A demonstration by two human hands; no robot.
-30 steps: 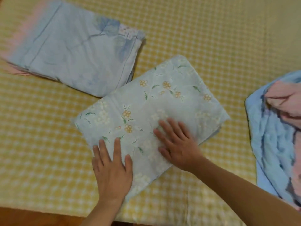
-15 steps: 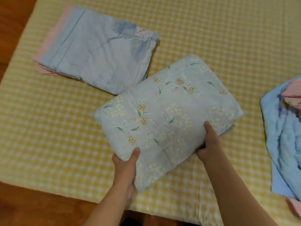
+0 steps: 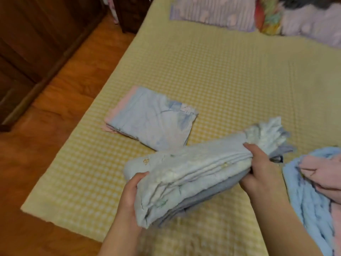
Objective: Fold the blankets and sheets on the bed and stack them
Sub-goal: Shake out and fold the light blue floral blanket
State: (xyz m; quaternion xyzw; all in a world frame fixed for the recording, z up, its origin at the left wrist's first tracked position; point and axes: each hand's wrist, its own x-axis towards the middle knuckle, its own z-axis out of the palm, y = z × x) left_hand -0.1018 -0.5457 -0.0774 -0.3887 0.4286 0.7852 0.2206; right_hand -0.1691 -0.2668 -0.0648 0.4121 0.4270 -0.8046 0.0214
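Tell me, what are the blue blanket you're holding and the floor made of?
The flowered blanket looks like soft, thin cotton, matte and creased into many layers, though the picture can't confirm the fibre. The floor looks like polished wood, orange-brown with a slight shine.

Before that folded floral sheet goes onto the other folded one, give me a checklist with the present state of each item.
1. Left hand grips the near end of the floral sheet: ok.
2. Right hand grips its far end: ok.
3. Sheet lifted off the bed: ok.
4. Layers held together: not ok, the far end fans out past the right hand.
5. Folded blue sheet lies flat, top bare: ok.
6. Unfolded blue and pink blanket lies apart from the path: ok.
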